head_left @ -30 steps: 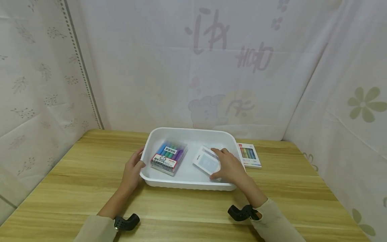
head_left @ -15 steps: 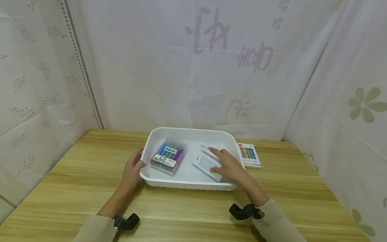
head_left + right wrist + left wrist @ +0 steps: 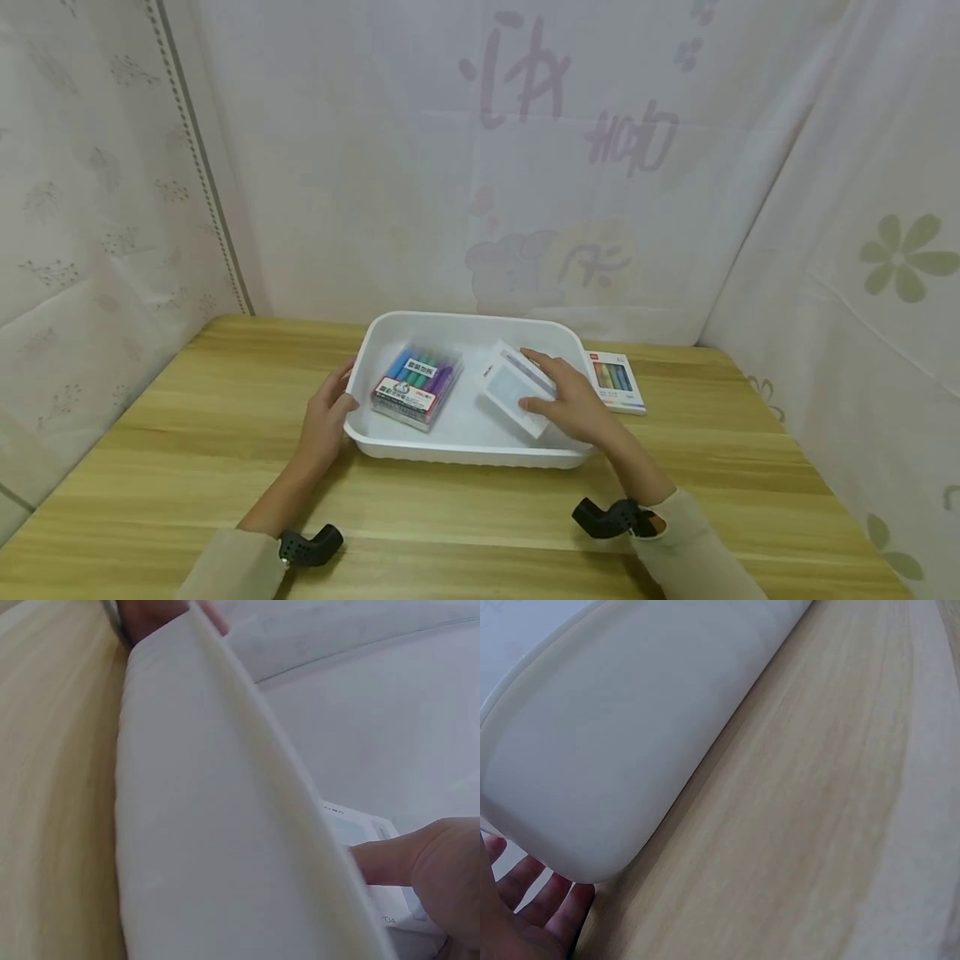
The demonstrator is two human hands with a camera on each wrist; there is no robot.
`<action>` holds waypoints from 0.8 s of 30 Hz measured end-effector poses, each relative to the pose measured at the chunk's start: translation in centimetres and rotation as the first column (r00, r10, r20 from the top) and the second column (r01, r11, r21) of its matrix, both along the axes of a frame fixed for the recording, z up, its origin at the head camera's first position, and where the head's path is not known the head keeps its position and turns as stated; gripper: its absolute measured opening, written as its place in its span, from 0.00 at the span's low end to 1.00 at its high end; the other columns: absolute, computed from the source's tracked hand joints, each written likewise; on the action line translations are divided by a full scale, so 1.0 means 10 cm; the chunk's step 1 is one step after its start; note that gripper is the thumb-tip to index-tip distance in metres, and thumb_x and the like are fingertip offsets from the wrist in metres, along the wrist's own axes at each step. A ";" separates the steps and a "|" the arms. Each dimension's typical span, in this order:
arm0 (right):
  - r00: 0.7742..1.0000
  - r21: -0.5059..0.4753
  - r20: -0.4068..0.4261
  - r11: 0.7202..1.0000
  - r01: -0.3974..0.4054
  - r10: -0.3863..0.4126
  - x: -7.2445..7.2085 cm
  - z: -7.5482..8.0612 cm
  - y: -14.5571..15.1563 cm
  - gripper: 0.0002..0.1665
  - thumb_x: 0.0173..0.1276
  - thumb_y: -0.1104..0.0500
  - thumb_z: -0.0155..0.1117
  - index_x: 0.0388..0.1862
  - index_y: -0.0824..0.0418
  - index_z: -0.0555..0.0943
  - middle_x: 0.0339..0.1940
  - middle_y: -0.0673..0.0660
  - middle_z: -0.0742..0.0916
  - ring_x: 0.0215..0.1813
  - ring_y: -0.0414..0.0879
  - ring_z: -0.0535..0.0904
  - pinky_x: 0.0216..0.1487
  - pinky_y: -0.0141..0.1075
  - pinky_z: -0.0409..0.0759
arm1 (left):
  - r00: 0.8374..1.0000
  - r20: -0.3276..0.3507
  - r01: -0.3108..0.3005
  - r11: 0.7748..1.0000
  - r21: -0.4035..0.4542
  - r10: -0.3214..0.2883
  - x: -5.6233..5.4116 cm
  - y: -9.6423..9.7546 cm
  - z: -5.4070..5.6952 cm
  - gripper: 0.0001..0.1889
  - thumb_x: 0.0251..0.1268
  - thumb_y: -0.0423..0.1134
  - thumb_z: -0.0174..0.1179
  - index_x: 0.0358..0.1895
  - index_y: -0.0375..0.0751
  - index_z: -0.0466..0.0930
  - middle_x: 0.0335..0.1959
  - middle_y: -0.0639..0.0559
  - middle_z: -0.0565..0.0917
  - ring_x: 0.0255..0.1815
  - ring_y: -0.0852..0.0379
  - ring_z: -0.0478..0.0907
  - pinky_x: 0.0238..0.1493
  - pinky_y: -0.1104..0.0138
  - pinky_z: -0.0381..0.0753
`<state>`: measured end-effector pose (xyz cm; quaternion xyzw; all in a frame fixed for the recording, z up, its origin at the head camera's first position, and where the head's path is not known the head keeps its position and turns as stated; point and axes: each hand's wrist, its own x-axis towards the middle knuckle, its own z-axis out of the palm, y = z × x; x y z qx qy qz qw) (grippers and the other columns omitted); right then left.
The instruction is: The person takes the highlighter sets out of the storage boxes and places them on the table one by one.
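Note:
A white plastic tray with rounded corners stands on the wooden table. My left hand holds its left end, thumb at the rim and fingers along the outer wall; in the left wrist view the fingers lie against that wall. Inside the tray at right, my right hand grips a flat white box with a pale window, thumb on its near edge and fingers on the far edge. The box is tilted, with a shadow beneath it. A clear case of colored markers lies in the tray's left half.
Another flat white box with a window of colored sticks lies on the table, just right of the tray. Patterned cloth hangs behind the table and at both sides. Each wrist wears a black camera mount.
My right hand has regripped the white box and raised it slightly off the tray floor, tilting it. The left hand has stayed at the tray's left end.

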<state>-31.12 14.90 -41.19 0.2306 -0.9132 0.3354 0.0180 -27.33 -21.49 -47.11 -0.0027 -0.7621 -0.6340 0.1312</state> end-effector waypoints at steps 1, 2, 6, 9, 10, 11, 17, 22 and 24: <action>1.000 -0.017 0.020 1.000 0.008 -0.007 0.01 0.03 0.00 0.46 0.66 0.52 0.70 0.80 0.51 0.62 0.75 0.64 0.73 0.74 0.65 0.69 0.69 0.66 0.67 | 1.000 -0.005 0.001 1.000 -0.002 -0.001 -0.01 0.00 0.00 0.34 0.62 0.29 0.46 0.76 0.42 0.65 0.72 0.34 0.72 0.70 0.40 0.72 0.49 0.80 0.74; 0.999 -0.035 0.038 0.999 0.014 -0.013 0.02 0.07 0.00 0.46 0.66 0.52 0.70 0.80 0.50 0.62 0.76 0.63 0.72 0.75 0.64 0.68 0.70 0.66 0.66 | 1.000 -0.010 0.002 1.000 -0.001 -0.002 -0.02 -0.01 0.00 0.34 0.62 0.29 0.46 0.76 0.42 0.65 0.72 0.34 0.72 0.70 0.40 0.72 0.49 0.80 0.74; 0.994 -0.093 0.110 0.995 0.033 -0.023 0.05 0.19 0.01 0.45 0.69 0.50 0.68 0.81 0.46 0.60 0.76 0.60 0.72 0.72 0.62 0.71 0.66 0.62 0.72 | 1.000 -0.022 0.004 1.000 -0.005 -0.004 -0.03 -0.02 0.03 0.33 0.62 0.29 0.46 0.75 0.42 0.66 0.73 0.34 0.72 0.72 0.41 0.71 0.49 0.81 0.73; 0.988 -0.136 0.153 0.990 0.037 -0.016 0.06 0.25 0.03 0.44 0.70 0.49 0.67 0.81 0.44 0.59 0.74 0.60 0.73 0.68 0.61 0.73 0.59 0.57 0.77 | 1.000 -0.018 0.006 1.000 -0.002 -0.006 -0.03 -0.02 0.04 0.33 0.63 0.28 0.46 0.75 0.41 0.66 0.73 0.34 0.71 0.73 0.40 0.70 0.49 0.82 0.72; 0.987 -0.144 0.160 0.989 0.038 -0.014 0.06 0.27 0.04 0.44 0.70 0.49 0.67 0.81 0.44 0.59 0.73 0.60 0.73 0.68 0.61 0.73 0.58 0.54 0.78 | 1.000 -0.016 0.008 1.000 -0.003 -0.008 -0.02 -0.02 0.05 0.33 0.63 0.28 0.46 0.75 0.40 0.65 0.73 0.33 0.71 0.73 0.40 0.69 0.49 0.82 0.72; 0.986 -0.150 0.167 0.988 0.041 -0.015 0.06 0.28 0.05 0.44 0.69 0.49 0.67 0.80 0.44 0.60 0.72 0.61 0.74 0.67 0.61 0.73 0.55 0.52 0.79 | 1.000 -0.014 0.009 1.000 -0.004 -0.009 -0.02 -0.02 0.05 0.33 0.63 0.28 0.46 0.75 0.40 0.65 0.73 0.33 0.71 0.73 0.40 0.69 0.49 0.82 0.72; 0.979 -0.221 0.202 0.974 0.058 -0.013 0.05 0.31 0.09 0.45 0.66 0.52 0.70 0.79 0.42 0.62 0.68 0.64 0.76 0.59 0.62 0.77 0.42 0.44 0.84 | 1.000 0.002 0.015 1.000 -0.005 -0.015 0.00 -0.02 0.05 0.33 0.64 0.28 0.46 0.76 0.41 0.64 0.74 0.33 0.70 0.74 0.40 0.69 0.49 0.82 0.72; 0.967 -0.324 0.255 0.944 0.063 0.023 0.04 0.33 0.12 0.45 0.67 0.55 0.70 0.79 0.42 0.61 0.65 0.68 0.75 0.48 0.57 0.82 0.37 0.48 0.87 | 1.000 0.009 0.016 1.000 -0.009 -0.016 -0.01 -0.02 0.01 0.34 0.64 0.28 0.45 0.76 0.42 0.64 0.74 0.34 0.70 0.74 0.41 0.68 0.49 0.83 0.72; 0.964 -0.341 0.266 0.937 0.079 0.016 0.04 0.34 0.13 0.46 0.67 0.56 0.70 0.80 0.41 0.61 0.65 0.68 0.74 0.48 0.56 0.82 0.38 0.50 0.87 | 1.000 0.018 0.016 1.000 -0.014 -0.016 -0.01 -0.02 0.00 0.34 0.64 0.29 0.45 0.76 0.43 0.64 0.74 0.34 0.70 0.74 0.41 0.68 0.49 0.83 0.72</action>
